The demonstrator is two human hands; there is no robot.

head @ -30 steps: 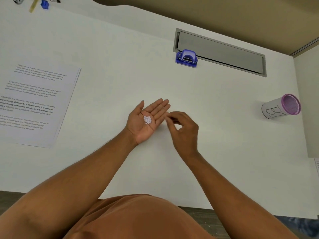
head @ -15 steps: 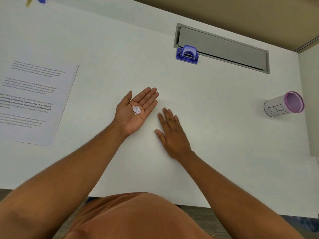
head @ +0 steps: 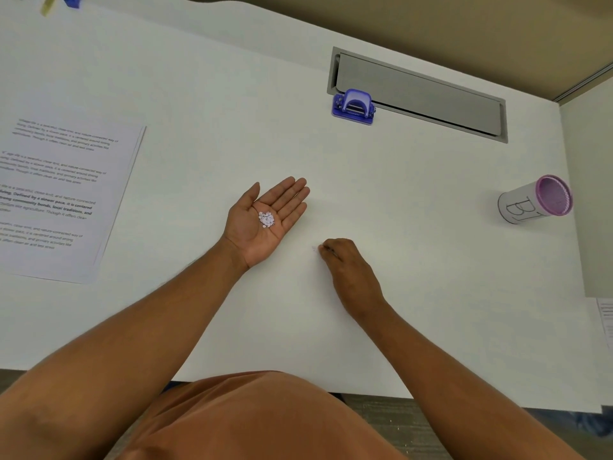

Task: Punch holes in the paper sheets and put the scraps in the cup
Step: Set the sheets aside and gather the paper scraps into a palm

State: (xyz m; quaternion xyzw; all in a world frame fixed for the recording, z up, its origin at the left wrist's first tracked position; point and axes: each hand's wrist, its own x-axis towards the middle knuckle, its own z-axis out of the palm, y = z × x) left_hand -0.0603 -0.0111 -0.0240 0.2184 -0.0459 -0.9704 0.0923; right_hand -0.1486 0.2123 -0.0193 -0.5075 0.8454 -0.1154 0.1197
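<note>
My left hand [head: 265,220] lies palm up on the white desk, fingers stretched flat, with a small heap of white paper scraps [head: 266,219] in the palm. My right hand [head: 348,270] rests knuckles up to its right, fingers curled together with the tips on the desk. A tiny pale scrap [head: 314,249] lies just by those fingertips. The cup [head: 517,207], white with a pink mesh mouth, lies on its side at the far right. The blue hole punch [head: 353,107] stands at the back. The printed paper sheets [head: 63,194] lie stacked at the left.
A grey cable hatch [head: 431,97] is set into the desk behind the punch. Small blue and yellow items [head: 71,1] sit at the far left corner. Another printed sheet [head: 607,320] shows at the right edge. A side panel stands behind the cup.
My right hand went from pinching beside the left fingers to lying flat on the desk, and now its fingers are curled down on the desk. The left palm stayed open with the scraps.
</note>
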